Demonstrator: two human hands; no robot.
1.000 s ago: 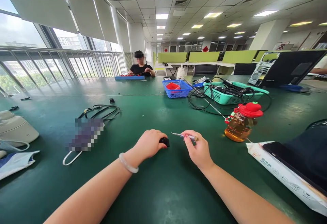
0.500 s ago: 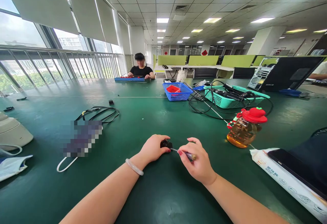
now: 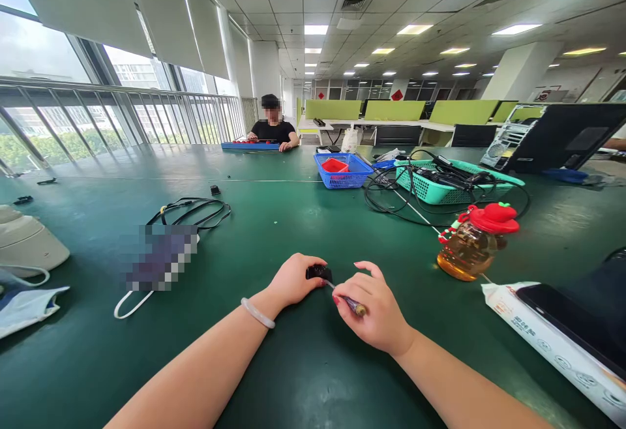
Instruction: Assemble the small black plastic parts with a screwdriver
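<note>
Between the thumb and fingers of my left hand [image 3: 296, 279] is a small black block-like part [image 3: 319, 273], held at the green tabletop. Its exact kind I cannot make out. My right hand [image 3: 374, 308] grips a screwdriver [image 3: 353, 305] by its brownish handle, with the index finger and thumb near the shaft and another finger raised. The thin metal shaft points left, and its tip meets the lower right side of the black part. Whether the tip sits in a screw or slot is too small to tell.
Right of my hands stand a red-lidded bottle [image 3: 472, 246] and a wipes pack [image 3: 542, 338] with a phone on it. Farther back are a teal basket [image 3: 425, 191] of cables and a blue basket [image 3: 345, 178]. A coiled black cable [image 3: 195, 212] lies left. A person [image 3: 272, 126] sits opposite.
The screwdriver handle has tilted lower toward me, its shaft now slanting up to the black part. My left hand has turned the part slightly. The whole view has shifted a little.
</note>
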